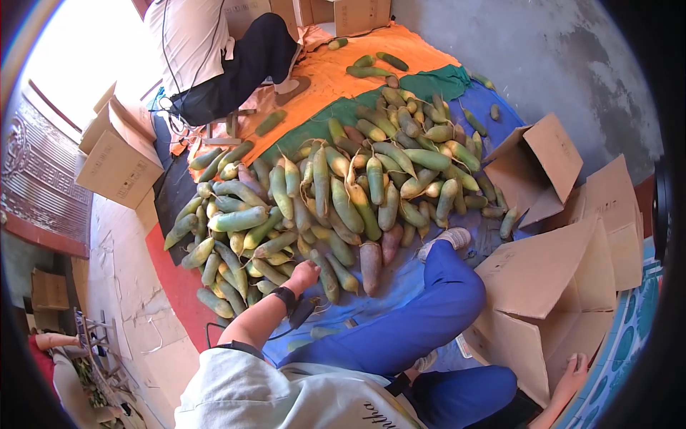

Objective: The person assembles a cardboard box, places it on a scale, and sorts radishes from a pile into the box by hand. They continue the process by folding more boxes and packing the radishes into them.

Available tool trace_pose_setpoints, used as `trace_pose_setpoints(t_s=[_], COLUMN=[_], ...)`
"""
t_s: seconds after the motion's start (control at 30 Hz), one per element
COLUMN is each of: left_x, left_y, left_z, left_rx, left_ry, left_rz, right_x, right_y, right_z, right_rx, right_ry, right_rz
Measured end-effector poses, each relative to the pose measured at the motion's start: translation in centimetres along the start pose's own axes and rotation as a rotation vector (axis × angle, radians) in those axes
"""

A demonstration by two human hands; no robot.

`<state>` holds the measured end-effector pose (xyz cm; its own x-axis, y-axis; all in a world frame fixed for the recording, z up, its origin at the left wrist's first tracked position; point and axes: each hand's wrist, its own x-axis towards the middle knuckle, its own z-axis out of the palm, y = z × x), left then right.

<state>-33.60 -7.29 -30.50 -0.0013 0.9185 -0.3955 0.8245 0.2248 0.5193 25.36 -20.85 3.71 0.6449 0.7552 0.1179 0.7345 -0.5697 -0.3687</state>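
- The pile of long green radishes is the landmark: it lies in front of the wearer, across a blue sheet, a green strip and an orange cloth.
- The left hand, with a dark band at its wrist, is at the pile's near edge, fingers bent beside a dark green radish. It seems to touch that radish, but whether it has closed around it I cannot tell.
- The right hand is well apart from the pile, to its near right, fingers curled at the edge of an open carton. Whether it grips or merely rests there I cannot tell.
- My reading of the step in hand: a single radish at the pile's near edge is being reached for or handled.
- Moving that radish calls, I judge, for a wrap around its thick middle and a lift clear of close neighbours; thin root tips could snag.
- Another open carton is right of the pile, and a further carton to its left.
- Beyond the pile, to the far left, a person sits on a low stool.
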Motion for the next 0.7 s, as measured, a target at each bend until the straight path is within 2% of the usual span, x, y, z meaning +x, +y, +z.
trace_pose_setpoints(t_s=[0.03,0.1,0.13,0.23,0.3,0.37,0.5,0.53,0.63,0.7], left_x=[0.5,1.7,2.2,3.7,4.7,6.2,8.4,8.9,10.1,10.5], left_y=[0.1,0.1,0.3,1.5,2.4,2.9,4.2,4.2,4.9,5.3], left_z=[0.1,0.6,0.7,0.6,0.2,0.2,-0.9,-1.0,-1.7,-2.4], left_rx=[0.0,-0.25,-0.246,-0.254,-0.375,-0.373,-0.371,-0.357,-0.331,-0.316], left_ry=[-0.003,0.0,-0.004,0.107,0.13,0.123,0.23,0.29,0.39,0.431], left_rz=[-0.001,-0.212,-0.209,-0.176,-0.13,-0.17,-0.26,-0.266,-0.297,-0.328], right_x=[-0.7,-2.7,-3.9,-6.5,-6.9,-7.7,-7.9,-7.6,-6.7,-6.1], right_y=[-0.4,-2.4,-3.6,-5.8,-5.3,-5.8,-6.6,-7.8,-6.8,-6.0], right_z=[0.3,0.6,0.8,2.2,2.5,2.0,2.7,2.7,2.8,2.6], right_rx=[0.011,-0.047,-0.105,-0.234,-0.176,-0.165,-0.344,-0.316,-0.322,-0.28], right_ry=[0.142,0.197,0.254,0.273,0.24,0.112,0.114,0.116,0.173,0.173], right_rz=[-0.133,-0.182,-0.234,-0.336,-0.291,-0.46,-0.338,-0.231,-0.116,-0.129])
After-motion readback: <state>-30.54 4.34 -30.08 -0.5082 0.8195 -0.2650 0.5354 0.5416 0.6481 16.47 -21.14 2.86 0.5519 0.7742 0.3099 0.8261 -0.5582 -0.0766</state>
